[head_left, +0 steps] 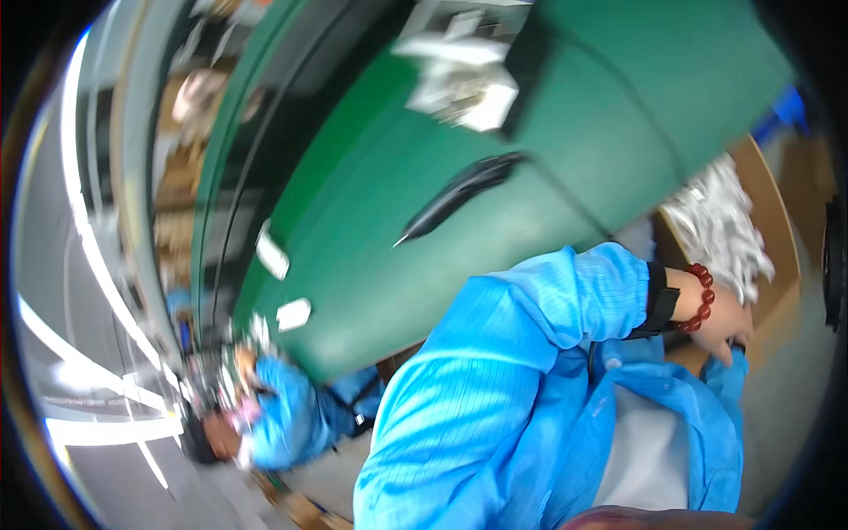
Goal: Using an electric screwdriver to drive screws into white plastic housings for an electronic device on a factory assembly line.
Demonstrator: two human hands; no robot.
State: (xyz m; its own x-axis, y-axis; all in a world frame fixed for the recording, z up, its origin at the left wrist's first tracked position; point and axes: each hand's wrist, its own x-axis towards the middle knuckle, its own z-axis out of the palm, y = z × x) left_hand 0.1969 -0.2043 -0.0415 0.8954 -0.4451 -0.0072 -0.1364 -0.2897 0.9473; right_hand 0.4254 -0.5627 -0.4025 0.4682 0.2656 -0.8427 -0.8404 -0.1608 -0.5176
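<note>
Whole view is tipped hard and blurry. The big green table (424, 247) fills the middle, running from upper right down to lower left. One hand (726, 325) shows at centre right – can't say for sure which one, looks like the left reaching across. It has a red bead bracelet (700, 299) and a black wrist strap (659, 299), with a blue sleeve (495, 389) filling the lower middle. Fingers are curled downward, loosely bent, and I can't tell if they've got hold of anything.

Just above the hand sits a cardboard box (777, 221) at the right edge, holding a heap of white packets (717, 221).

On the table: a dark tool (459, 190) in the middle, white papers (459, 79) at top centre, two small white tags (283, 283) left of centre.

Another person in blue (283, 415) is at lower left. Grey floor along the left rim, with bright white streaks.
</note>
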